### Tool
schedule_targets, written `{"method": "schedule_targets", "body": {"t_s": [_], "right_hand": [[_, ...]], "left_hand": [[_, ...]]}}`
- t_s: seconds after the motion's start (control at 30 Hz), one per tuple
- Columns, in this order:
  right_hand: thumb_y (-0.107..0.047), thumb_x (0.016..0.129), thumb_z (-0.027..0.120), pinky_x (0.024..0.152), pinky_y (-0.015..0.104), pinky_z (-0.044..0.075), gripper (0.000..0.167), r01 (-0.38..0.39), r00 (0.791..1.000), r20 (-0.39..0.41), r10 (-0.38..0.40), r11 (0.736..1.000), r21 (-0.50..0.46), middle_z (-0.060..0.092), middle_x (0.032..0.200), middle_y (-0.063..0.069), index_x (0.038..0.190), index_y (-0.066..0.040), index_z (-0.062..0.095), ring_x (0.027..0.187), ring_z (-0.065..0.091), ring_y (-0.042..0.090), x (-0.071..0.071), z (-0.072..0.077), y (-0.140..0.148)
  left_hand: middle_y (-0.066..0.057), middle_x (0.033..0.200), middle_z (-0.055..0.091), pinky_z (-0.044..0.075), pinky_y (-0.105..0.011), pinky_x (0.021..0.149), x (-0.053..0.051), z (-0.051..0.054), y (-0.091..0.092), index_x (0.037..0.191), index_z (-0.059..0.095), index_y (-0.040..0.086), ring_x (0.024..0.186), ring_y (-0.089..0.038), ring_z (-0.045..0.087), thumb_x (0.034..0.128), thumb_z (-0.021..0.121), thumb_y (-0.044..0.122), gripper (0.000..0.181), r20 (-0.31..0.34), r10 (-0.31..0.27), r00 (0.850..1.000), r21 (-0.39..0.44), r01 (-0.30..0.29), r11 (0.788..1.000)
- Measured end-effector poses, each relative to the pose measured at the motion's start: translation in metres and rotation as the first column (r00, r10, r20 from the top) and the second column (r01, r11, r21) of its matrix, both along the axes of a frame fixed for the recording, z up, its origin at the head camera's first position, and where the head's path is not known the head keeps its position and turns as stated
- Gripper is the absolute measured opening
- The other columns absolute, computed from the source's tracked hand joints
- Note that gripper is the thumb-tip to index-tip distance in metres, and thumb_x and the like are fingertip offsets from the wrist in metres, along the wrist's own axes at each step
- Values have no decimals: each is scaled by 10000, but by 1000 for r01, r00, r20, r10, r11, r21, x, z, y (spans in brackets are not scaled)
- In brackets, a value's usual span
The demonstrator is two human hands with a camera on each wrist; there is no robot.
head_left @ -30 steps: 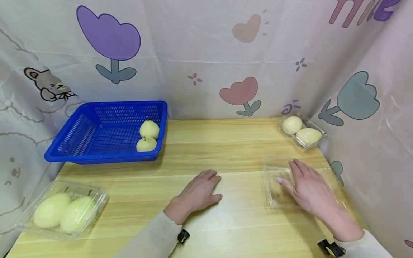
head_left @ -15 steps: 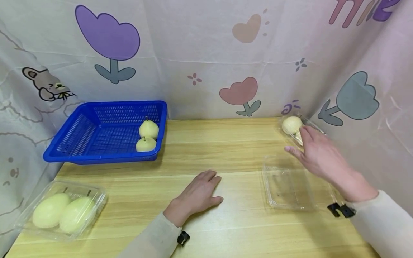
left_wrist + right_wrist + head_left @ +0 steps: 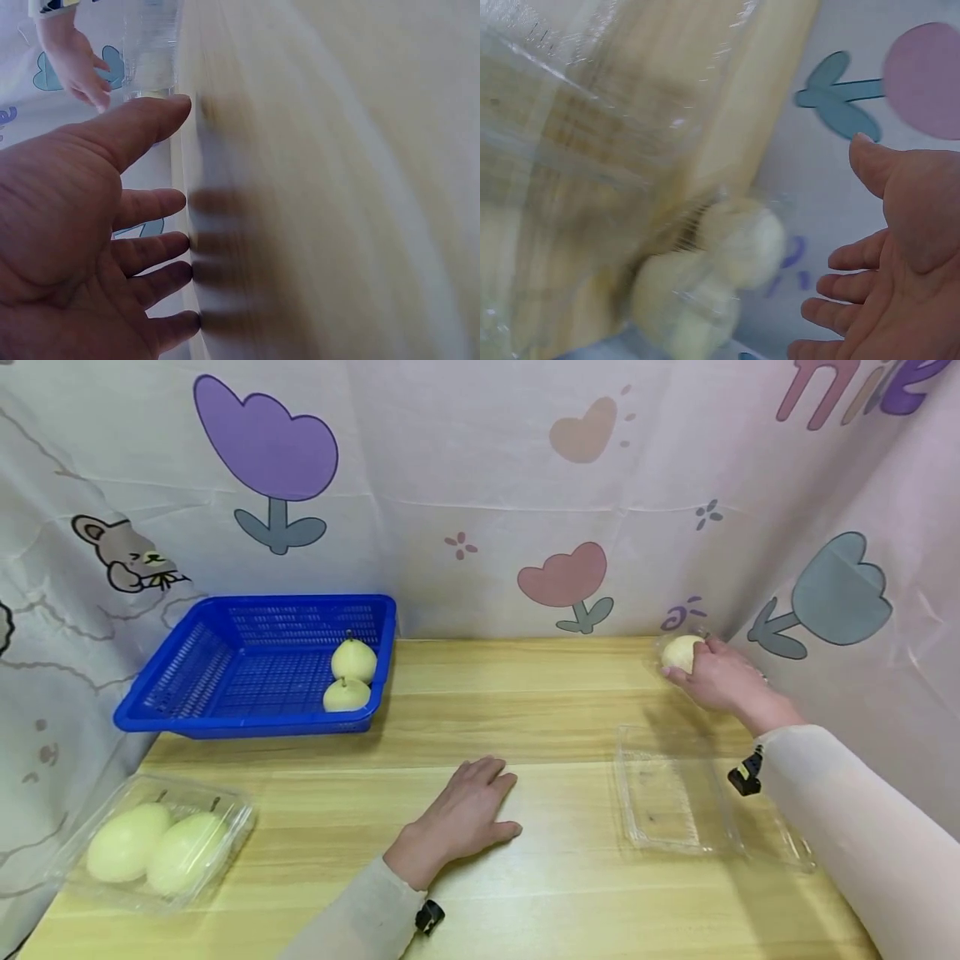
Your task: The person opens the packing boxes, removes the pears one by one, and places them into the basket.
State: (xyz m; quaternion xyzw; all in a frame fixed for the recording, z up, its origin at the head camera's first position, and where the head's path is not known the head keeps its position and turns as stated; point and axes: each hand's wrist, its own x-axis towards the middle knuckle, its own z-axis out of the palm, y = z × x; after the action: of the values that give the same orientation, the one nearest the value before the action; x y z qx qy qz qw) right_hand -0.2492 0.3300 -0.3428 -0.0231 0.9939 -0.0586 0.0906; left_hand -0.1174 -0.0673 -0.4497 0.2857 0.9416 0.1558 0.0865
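My left hand (image 3: 461, 814) rests on the wooden tabletop with its fingers extended; in the left wrist view its fingertips (image 3: 176, 244) touch the wood. Far to the right, my right hand (image 3: 723, 681) is over a clear plastic clamshell box holding two pale pears. One pear (image 3: 681, 653) shows beside the thumb; the hand hides most of the other. In the right wrist view, both pears (image 3: 742, 244) appear blurred inside their box, and the right hand (image 3: 907, 255) has its fingers spread out. An open clear clamshell box (image 3: 671, 793) lies nearer, partly under the right forearm.
A blue plastic basket (image 3: 255, 725) stands at the back left with two pears (image 3: 352, 662) at its right end. At the front left is a closed clear box (image 3: 243, 814) with two pears (image 3: 187, 852). Patterned curtains (image 3: 450, 460) border the table at the back and sides.
My right hand has moved from above the open clamshell box, forward to the box of pears at the far right. The left hand has stayed in place on the table.
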Motion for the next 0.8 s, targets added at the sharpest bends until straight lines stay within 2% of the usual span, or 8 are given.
{"method": "schedule_targets", "body": {"t_s": [0.1, 0.3, 0.6, 0.8], "right_hand": [[-669, 1063, 374, 1149, 806, 254, 1046, 20, 1000, 16, -20, 1000, -4, 157, 1559, 512, 1519, 254, 189, 1399, 247, 707, -6, -9, 4], [-606, 1084, 373, 1130, 806, 284, 1004, 42, 996, 74, -39, 998, -39, 241, 1461, 515, 1469, 301, 180, 1338, 297, 705, -10, -21, 10], [-582, 1091, 404, 1192, 791, 148, 1001, -8, 995, 101, 14, 998, -56, 63, 1584, 508, 1533, 263, 98, 1464, 104, 687, -14, -29, -1], [-608, 1090, 397, 1184, 811, 111, 1001, -60, 993, 98, 66, 996, -64, 44, 1622, 474, 1568, 219, 99, 1503, 90, 650, -12, -32, -20]], "left_hand": [[-152, 1613, 469, 306, -562, 1276, 0, 0, 0, 1501, 570, 93, 1539, -342, 380, 968, 736, 494, 687, -5, -3, 1000, -5, 3, 1000], [-160, 1602, 481, 319, -561, 1270, 0, 0, 1, 1485, 581, 82, 1528, -343, 396, 970, 741, 481, 671, -19, -7, 1000, -2, 7, 1000], [-158, 1604, 480, 312, -564, 1272, 0, 0, -1, 1483, 584, 75, 1528, -336, 396, 979, 732, 473, 659, -8, 9, 1000, 4, -9, 1000], [-152, 1602, 485, 302, -570, 1275, -2, 0, -3, 1486, 584, 75, 1526, -336, 399, 976, 736, 484, 671, 0, 22, 1000, 5, -22, 1000]]}}
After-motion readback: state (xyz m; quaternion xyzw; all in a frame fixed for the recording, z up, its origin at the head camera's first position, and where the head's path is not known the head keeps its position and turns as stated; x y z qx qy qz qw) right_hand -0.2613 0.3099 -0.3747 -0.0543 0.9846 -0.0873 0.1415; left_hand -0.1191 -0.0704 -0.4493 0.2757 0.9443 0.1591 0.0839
